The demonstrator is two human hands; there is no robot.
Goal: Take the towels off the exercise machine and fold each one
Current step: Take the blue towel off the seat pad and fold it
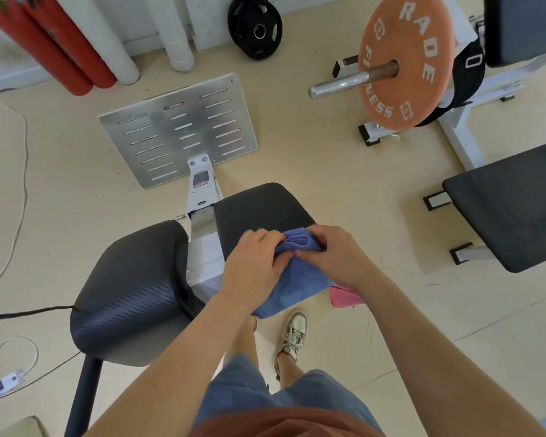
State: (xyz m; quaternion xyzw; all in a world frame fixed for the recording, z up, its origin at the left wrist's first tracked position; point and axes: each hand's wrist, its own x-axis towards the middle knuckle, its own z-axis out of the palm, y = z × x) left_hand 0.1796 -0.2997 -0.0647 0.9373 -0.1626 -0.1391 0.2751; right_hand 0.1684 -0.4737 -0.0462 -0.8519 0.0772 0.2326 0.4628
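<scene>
On the far left, the left pad (pixel 130 291) of the exercise machine (pixel 202 190) carries nothing, and the slotted metal footplate (pixel 177 130) stands beyond it.

The left hand (pixel 252 266) comes next. Its fingers are curled over the bunched upper edge of the blue towel (pixel 300 279). The towel hangs in front of the near end of the right pad (pixel 259 206), with its lower part draping loose towards the floor.

Just beside it, the right hand (pixel 334 257) pinches the same gathered edge, so both hands are clamped on the cloth close together.

The towel looks light, soft and limp, with a slightly napped surface that should not slip. It will not hold a shape by itself, so a fold probably needs the corners held and pulled taut, not a grip in the bunched middle. Sliding each hand outward along the top hem to a corner looks like the soundest hold.

A pink towel (pixel 344 296) shows below the right forearm at the right pad's edge. Most of it is hidden, so how it lies cannot be told, but it seems to be the same kind of soft cloth.

Further right are an orange weight plate (pixel 404 61) and a black bench (pixel 511 203).
</scene>
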